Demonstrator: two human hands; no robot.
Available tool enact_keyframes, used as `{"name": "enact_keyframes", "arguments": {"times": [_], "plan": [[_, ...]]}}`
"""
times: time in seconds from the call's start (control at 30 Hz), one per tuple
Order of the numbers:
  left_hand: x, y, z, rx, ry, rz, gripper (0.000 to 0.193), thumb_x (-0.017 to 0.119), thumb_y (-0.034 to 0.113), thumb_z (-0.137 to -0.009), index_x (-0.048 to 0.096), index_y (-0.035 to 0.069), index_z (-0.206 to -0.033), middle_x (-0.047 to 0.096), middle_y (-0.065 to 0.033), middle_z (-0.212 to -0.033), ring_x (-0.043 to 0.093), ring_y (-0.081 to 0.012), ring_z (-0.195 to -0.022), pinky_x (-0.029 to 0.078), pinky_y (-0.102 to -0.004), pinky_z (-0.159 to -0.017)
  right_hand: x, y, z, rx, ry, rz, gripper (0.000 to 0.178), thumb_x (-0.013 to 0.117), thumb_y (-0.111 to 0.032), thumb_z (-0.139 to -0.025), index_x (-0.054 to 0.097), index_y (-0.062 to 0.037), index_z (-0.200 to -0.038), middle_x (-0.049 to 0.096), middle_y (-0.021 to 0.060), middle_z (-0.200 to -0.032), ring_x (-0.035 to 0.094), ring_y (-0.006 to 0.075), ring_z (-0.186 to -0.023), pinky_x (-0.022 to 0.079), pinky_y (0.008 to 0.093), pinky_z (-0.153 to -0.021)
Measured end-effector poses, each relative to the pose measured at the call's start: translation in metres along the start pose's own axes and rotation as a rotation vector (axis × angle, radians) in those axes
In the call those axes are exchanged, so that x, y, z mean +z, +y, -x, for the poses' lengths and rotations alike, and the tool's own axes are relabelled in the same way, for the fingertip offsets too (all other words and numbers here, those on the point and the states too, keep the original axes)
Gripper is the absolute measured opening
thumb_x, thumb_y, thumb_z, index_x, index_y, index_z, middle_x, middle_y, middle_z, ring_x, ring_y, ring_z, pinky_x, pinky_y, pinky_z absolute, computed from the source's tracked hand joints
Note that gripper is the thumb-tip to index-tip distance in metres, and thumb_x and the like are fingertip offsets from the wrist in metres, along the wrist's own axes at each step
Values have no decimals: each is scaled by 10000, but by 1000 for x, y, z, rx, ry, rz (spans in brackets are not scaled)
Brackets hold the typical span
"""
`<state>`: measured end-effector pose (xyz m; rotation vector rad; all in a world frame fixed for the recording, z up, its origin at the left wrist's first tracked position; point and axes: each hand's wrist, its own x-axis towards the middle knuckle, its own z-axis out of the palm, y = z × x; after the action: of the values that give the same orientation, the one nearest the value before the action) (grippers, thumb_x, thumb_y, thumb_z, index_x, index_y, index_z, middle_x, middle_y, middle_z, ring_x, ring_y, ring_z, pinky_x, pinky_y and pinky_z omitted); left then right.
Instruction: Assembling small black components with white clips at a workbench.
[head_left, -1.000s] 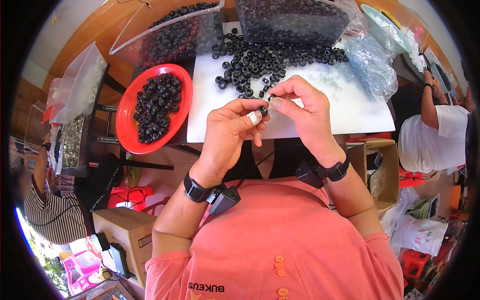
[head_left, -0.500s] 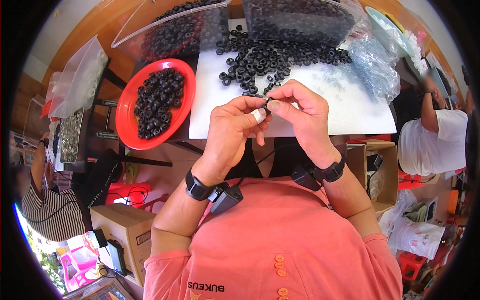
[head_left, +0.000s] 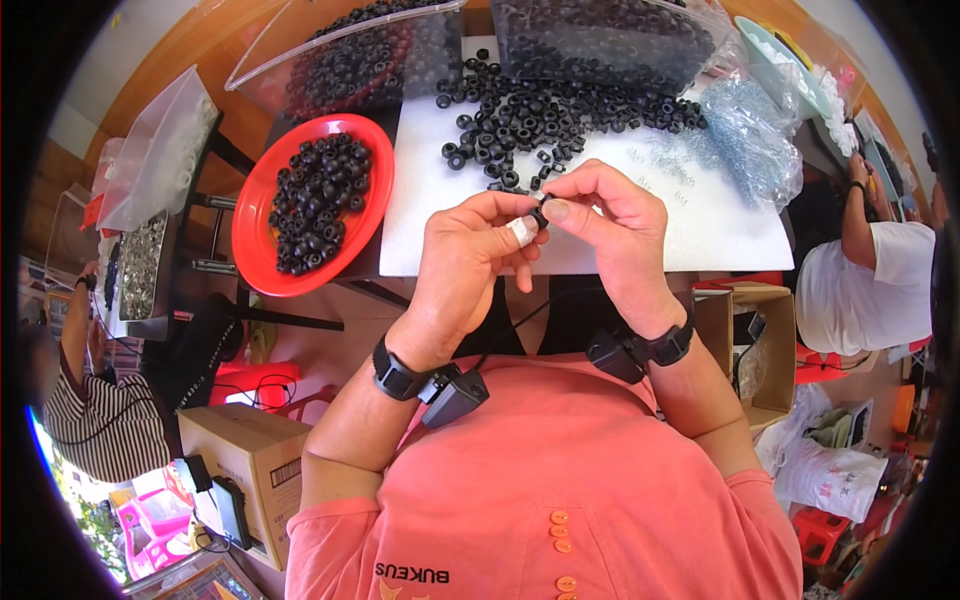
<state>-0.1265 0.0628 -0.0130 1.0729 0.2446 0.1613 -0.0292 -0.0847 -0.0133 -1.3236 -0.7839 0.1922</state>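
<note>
Above the near edge of a white board (head_left: pixel 730 230), my two hands meet at a small round black part (head_left: pixel 541 214). My left hand (head_left: pixel 470 245) pinches it between thumb and forefinger; white tape wraps the thumb. From the other side, my right hand (head_left: pixel 620 225) brings its thumb and forefinger together at the same part. The fingertips cover most of it, so anything finer between them is hidden. Just beyond my hands lies a loose heap of black ring-shaped parts (head_left: pixel 520 125). A red plate (head_left: pixel 250 235) to the left holds more black parts.
Two clear bins (head_left: pixel 600 62) of black parts stand at the back. A clear plastic bag (head_left: pixel 750 140) of tiny silvery pieces lies at right, some scattered beside it. A cardboard box (head_left: pixel 775 350) sits right of my lap, another carton (head_left: pixel 250 475) at lower left. People work on both sides.
My hands stay together on the black part, with the right fingers shifted slightly. The person at right has moved a hand. The whole view has shifted a little.
</note>
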Motion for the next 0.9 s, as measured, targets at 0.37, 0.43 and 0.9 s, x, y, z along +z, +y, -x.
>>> {"name": "enact_keyframes", "arguments": {"times": [0.37,0.43,0.9], "plan": [[0,-1,1,1,7,-2,178,659,14,-954,658,-81,-1104,695,-135,-894,657,-163,-713,511,-251,-500,8,2,10,130,66,-195,48,692,16,-931,686,20,-978,710,52,-900,673,98,-824,535,241,-765],[1,-1,1,-2,8,-25,191,655,17,-954,648,-90,-1112,692,-143,-898,657,-174,-711,513,-259,-512,7,4,10,151,75,-194,47,687,16,-936,680,23,-983,710,55,-902,676,98,-822,536,240,-764],[2,-1,1,1,33,-42,161,661,-2,-945,665,-82,-1084,688,-120,-866,634,-136,-673,491,-233,-470,-8,7,12,-71,-37,106,39,674,5,-945,681,24,-978,695,44,-856,642,77,-801,516,235,-724]]}}
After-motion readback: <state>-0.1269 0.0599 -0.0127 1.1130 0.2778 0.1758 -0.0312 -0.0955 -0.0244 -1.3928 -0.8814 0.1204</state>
